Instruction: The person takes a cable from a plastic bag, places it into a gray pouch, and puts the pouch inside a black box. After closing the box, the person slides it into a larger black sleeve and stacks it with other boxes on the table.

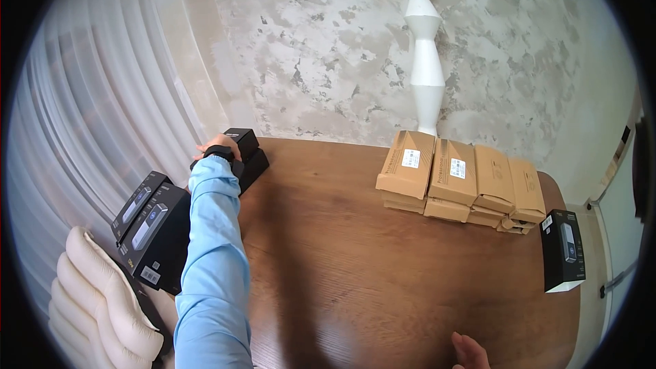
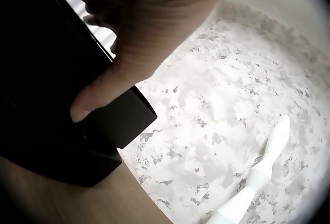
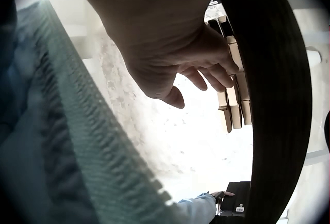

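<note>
At the far left of the table, my left hand (image 1: 223, 142) grips a black box (image 1: 243, 139) that sits over another black box (image 1: 257, 169). The left wrist view has the thumb (image 2: 98, 98) laid along the box's dark side, while the other fingers reach over to its far side and are partly hidden. My right hand (image 3: 178, 53) holds nothing, its fingers loosely bent above the table's near side. Only its fingertips (image 1: 468, 351) show at the bottom of the head view.
Two black printed boxes (image 1: 158, 236) stand at the left edge beside a cream padded seat (image 1: 102, 294). Stacked brown cardboard boxes (image 1: 452, 171) fill the back right of the wooden table (image 1: 383, 280). Another black box (image 1: 562, 249) stands at the right edge. A white column (image 1: 427, 61) rises behind.
</note>
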A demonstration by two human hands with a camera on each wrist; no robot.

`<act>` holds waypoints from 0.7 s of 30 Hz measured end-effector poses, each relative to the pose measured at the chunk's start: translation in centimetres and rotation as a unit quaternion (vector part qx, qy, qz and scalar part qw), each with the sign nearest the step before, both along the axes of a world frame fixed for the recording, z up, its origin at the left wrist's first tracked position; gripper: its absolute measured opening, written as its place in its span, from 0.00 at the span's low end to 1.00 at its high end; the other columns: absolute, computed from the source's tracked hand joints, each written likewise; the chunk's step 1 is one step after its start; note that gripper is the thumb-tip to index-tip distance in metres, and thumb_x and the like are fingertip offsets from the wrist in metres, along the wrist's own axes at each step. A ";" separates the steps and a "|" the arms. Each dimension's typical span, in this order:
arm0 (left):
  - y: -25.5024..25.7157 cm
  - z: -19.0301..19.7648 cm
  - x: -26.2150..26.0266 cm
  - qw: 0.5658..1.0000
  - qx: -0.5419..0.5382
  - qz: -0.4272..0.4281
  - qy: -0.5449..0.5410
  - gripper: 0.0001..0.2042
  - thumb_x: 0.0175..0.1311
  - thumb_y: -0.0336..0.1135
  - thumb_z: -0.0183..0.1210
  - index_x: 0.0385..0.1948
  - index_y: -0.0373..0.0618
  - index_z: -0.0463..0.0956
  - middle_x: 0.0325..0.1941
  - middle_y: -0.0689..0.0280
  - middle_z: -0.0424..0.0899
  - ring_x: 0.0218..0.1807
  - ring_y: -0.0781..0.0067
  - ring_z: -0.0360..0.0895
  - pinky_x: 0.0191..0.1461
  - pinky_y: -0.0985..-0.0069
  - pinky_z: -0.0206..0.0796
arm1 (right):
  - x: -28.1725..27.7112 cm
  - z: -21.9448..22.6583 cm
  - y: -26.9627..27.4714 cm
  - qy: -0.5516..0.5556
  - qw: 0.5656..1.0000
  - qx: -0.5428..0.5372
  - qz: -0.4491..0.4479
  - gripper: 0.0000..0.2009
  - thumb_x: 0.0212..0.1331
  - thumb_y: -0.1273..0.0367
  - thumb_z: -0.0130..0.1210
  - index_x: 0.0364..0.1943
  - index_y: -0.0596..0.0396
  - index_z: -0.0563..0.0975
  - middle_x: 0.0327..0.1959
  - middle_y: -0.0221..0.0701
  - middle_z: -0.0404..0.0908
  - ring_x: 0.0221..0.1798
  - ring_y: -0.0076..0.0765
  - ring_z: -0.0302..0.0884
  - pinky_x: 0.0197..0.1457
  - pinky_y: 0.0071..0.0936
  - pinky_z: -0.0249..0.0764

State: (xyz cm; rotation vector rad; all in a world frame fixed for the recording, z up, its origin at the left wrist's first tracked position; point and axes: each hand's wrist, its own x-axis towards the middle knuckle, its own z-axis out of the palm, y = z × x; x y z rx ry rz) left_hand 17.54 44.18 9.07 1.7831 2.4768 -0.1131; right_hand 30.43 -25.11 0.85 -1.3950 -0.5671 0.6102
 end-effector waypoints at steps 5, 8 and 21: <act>-7.9 2.8 0.7 0.991 0.077 -0.090 -0.062 0.43 0.26 0.39 0.74 0.57 0.51 0.71 0.61 0.54 0.69 0.67 0.44 0.59 0.66 0.37 0.46 | 0.3 -1.2 1.0 0.013 0.996 0.078 0.045 0.20 0.63 0.74 0.47 0.60 0.65 0.65 0.63 0.46 0.66 0.69 0.41 0.58 0.72 0.35 0.49; -5.9 1.7 2.1 0.953 0.152 -0.203 -0.166 0.41 0.26 0.39 0.72 0.55 0.46 0.71 0.54 0.55 0.75 0.56 0.54 0.72 0.57 0.64 0.65 | -0.4 -0.1 0.0 -0.052 0.998 0.031 0.023 0.23 0.61 0.75 0.50 0.61 0.65 0.63 0.61 0.44 0.68 0.68 0.40 0.60 0.70 0.33 0.53; -38.6 7.5 7.5 0.620 0.082 -0.683 -0.377 0.47 0.28 0.39 0.71 0.62 0.38 0.64 0.51 0.50 0.70 0.54 0.57 0.70 0.59 0.65 0.63 | 11.6 -0.5 -6.7 0.157 0.899 0.249 -0.325 0.22 0.61 0.65 0.53 0.56 0.58 0.64 0.46 0.32 0.69 0.37 0.32 0.74 0.37 0.31 0.74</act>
